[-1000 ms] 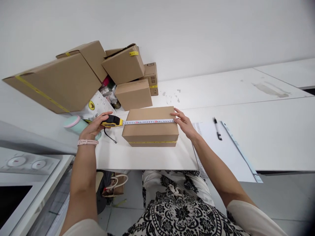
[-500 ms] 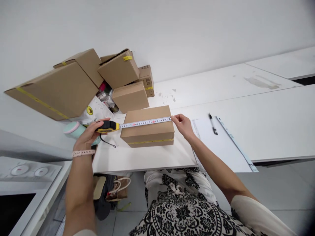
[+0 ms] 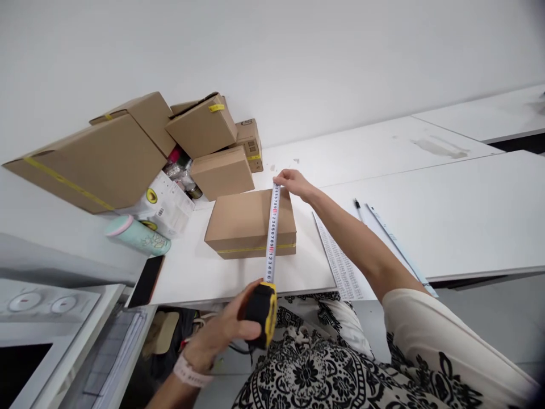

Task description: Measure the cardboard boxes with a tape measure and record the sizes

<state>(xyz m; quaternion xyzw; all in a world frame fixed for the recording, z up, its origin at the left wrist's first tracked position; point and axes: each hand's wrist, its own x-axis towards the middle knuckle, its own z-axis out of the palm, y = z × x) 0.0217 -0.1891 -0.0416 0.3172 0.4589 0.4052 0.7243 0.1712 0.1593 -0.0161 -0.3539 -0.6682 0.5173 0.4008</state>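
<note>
left hand (image 3: pixel 230 325), fingers wrapped round tape measure (image 3: pixel 261 316), six o'clock from cardboard box (image 3: pixel 240 218), right hand (image 3: pixel 294 184), fingers pinching blade (image 3: pixel 273 230) end, one o'clock

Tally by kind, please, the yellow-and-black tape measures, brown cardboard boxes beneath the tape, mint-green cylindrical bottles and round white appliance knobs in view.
Yellow-and-black tape measure: 1
Brown cardboard box beneath the tape: 1
Mint-green cylindrical bottle: 1
Round white appliance knobs: 2
Total: 5
</note>
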